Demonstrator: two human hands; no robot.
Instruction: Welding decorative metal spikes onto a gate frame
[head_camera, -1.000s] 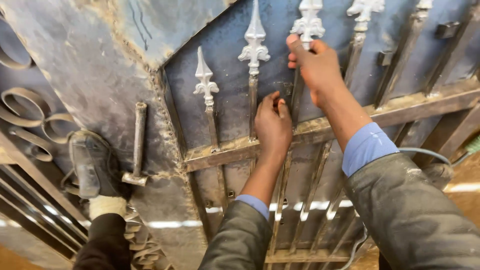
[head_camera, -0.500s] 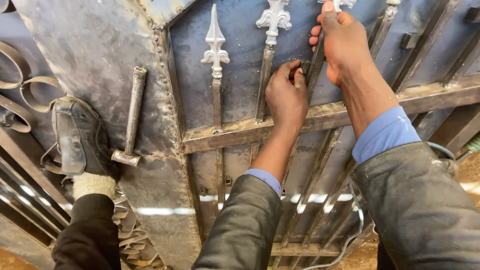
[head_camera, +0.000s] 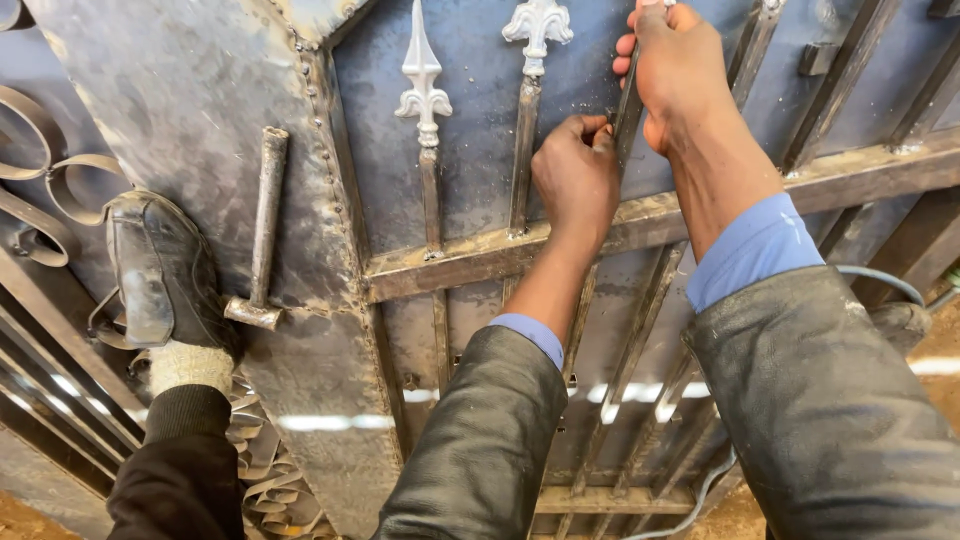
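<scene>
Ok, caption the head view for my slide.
Both hands, left hand and right hand, grip an upright bar of a metal gate; a hammer lies nearby.

Metal workshop — welded gate (head_camera: 480, 262); hammer (head_camera: 262, 235)

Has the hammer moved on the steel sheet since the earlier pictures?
No. The hammer lies in the same place beside the shoe and weld seam; only the camera shifted.

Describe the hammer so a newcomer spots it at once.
Start at the big grey steel sheet left of the barred gate panel. The hammer lies on it, handle pointing up, head at the bottom, right beside the black shoe. Unlike the bars with their spear-shaped finials, it lies loose, plain and rusty.
</scene>
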